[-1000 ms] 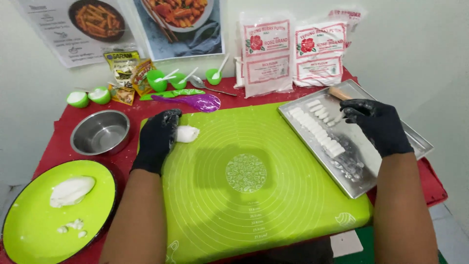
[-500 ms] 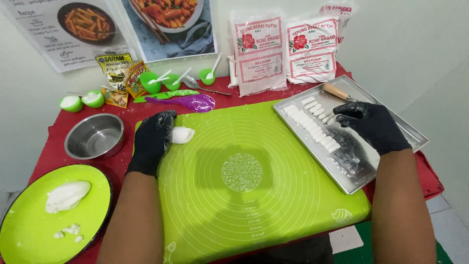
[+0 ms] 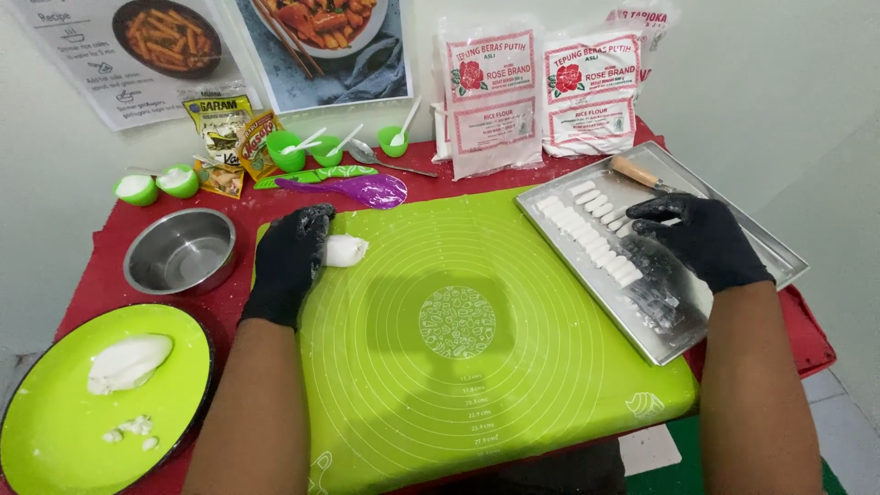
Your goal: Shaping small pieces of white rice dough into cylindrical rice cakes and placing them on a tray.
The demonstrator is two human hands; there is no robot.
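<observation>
My left hand (image 3: pixel 291 261), in a black glove, lies at the left edge of the green silicone mat (image 3: pixel 458 367). Its fingers are curled around a small white dough piece (image 3: pixel 348 249). My right hand (image 3: pixel 701 240), also gloved, rests on the metal tray (image 3: pixel 775 261) at the right. Its curled fingertips are beside a row of short white dough sticks (image 3: pixel 591 236), and nothing shows in its grasp. A knife with a wooden handle (image 3: pixel 632 171) lies at the tray's far end.
A steel bowl (image 3: pixel 181 252) stands left of the mat. A green plate (image 3: pixel 46 440) holds a dough lump (image 3: pixel 128 362). Behind are a purple spoon (image 3: pixel 353 191), small green cups (image 3: pixel 286 149), seasoning packets (image 3: pixel 225 133) and flour bags (image 3: pixel 490 92) against the wall.
Both hands stay where they were, the left on the dough piece and the right on the tray. Only the view has shifted a little.
</observation>
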